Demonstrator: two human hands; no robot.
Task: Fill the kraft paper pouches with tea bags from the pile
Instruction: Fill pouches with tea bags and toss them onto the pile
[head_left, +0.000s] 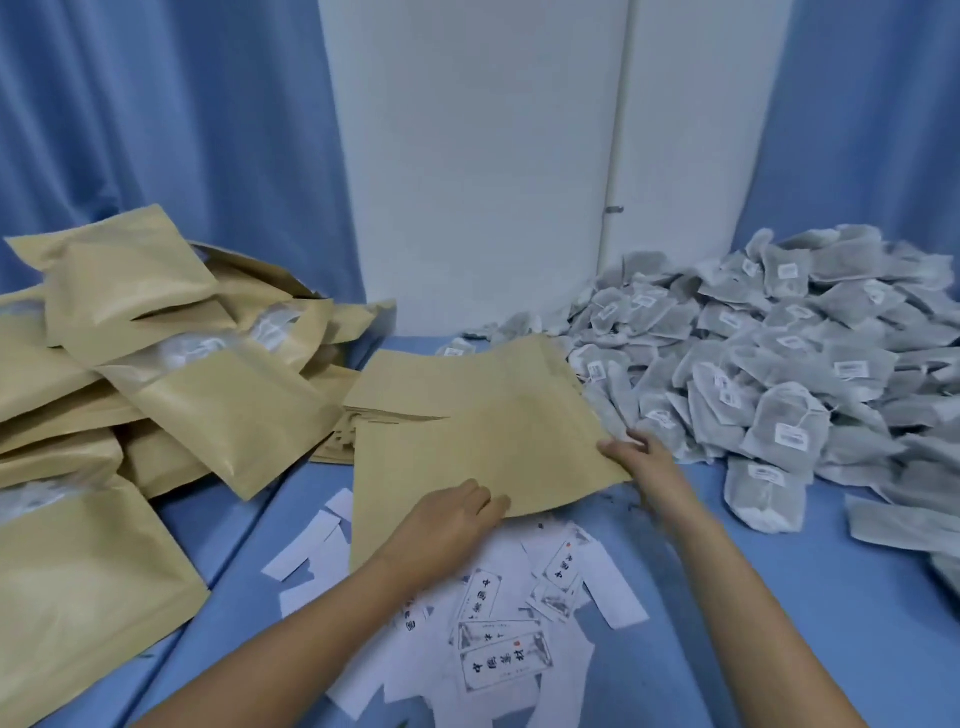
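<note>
- While your left hand (447, 519) is gripping the near edge of the kraft pouch (483, 431), your right hand (641, 460) is pinching its 3 o'clock corner.
- You are likely opening it now, so try rubbing the two paper layers apart at the mouth.
- The tea bag pile (779, 364) is lying at 2 o'clock, just beside the kraft pouch; aim the mouth that way.
- Filled pouches (156, 374) are heaped at 9 o'clock, and labels (504, 639) are lying at 6 o'clock.
</note>
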